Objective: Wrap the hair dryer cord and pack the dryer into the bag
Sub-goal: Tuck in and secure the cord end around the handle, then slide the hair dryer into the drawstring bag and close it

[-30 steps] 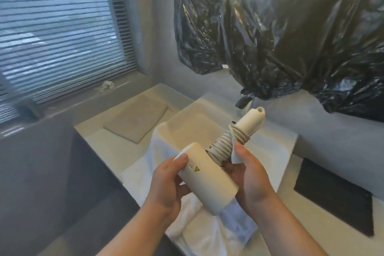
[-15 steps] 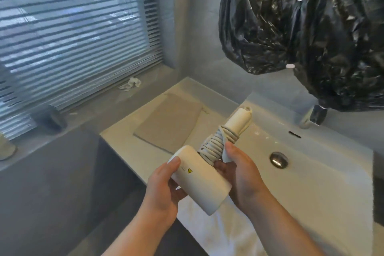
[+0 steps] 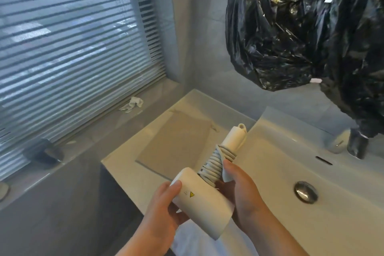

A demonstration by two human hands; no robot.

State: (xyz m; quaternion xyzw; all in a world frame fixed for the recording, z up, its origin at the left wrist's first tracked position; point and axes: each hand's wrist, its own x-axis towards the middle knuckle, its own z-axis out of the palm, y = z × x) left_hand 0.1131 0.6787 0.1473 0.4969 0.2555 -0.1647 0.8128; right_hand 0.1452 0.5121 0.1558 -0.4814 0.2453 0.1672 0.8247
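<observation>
- One white plastic hair dryer [image 3: 199,201] is held in the air over the front edge of the counter. Its barrel points toward the person and its handle slants up and away to the right.
- One pale grey cord [image 3: 215,164] is wound in many close turns round the lower part of the handle. The handle's top end, with a small hanging loop, is bare.
- One small yellow warning triangle [image 3: 191,194] is printed on the barrel.
- Two bare hands hold the dryer. The left hand [image 3: 164,212] grips the barrel from the left, with its thumb on the upper rim and its fingers curled beneath.
- The right hand [image 3: 243,193] grips the dryer where the handle meets the barrel. Its thumb presses a pale flat tab against the coils, and its fingers are hidden behind the dryer.
- One flat beige fabric bag [image 3: 176,143] lies on the pale stone counter [image 3: 122,172], beyond the dryer and left of the basin, not touching either hand.
- One white rectangular basin [image 3: 280,172] sits to the right, with one round metal drain [image 3: 305,191] and one dark overflow slot [image 3: 323,160].
- One tap [image 3: 358,145] at the back of the basin is wrapped in black plastic.
- Crinkled black plastic sheeting [image 3: 291,31] hangs on the wall above the basin. Whether it is one piece or several cannot be told.
- One window with grey slatted blinds [image 3: 72,43] fills the left side. On its sill lie one crumpled white tissue [image 3: 133,104] and one dark rounded object [image 3: 42,151] too blurred to identify.
- One white cloth [image 3: 193,241] shows under the hands at the bottom edge.
</observation>
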